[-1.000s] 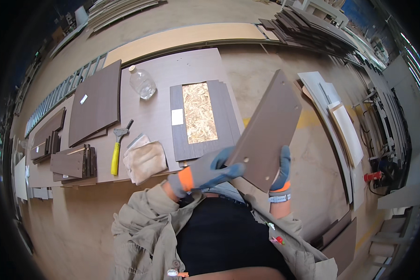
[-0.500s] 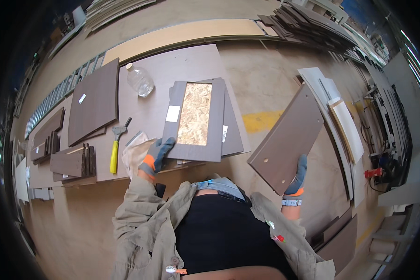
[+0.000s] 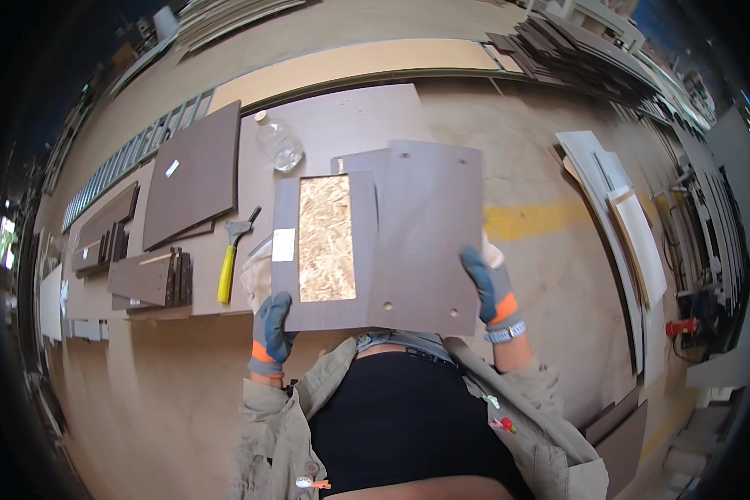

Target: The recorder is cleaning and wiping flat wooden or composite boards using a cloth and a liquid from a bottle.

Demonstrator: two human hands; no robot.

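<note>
- The left hand (image 3: pixel 272 333) is grasping the patched board (image 3: pixel 327 242) near its lower left corner; some fingers are disappearing underneath.
- The right hand (image 3: pixel 487 287) is gripping the drilled board (image 3: pixel 429 237) by its right edge, which is partly hiding the palm.
- Both boards are meeting side by side in front of the person, covering the near right part of the worktop (image 3: pixel 350 117); which one is overlapping is hard to tell.
- A third board (image 3: pixel 365 161) is peeking out beyond them, mostly covered.
- A pale cloth (image 3: pixel 257 279) is lying partly hidden behind the patched board.
- A clear bottle (image 3: pixel 282 145) and a yellow-handled scraper (image 3: pixel 230 267) are showing fully.
- The upper edge is cutting off a board stack (image 3: pixel 237 18).
</note>
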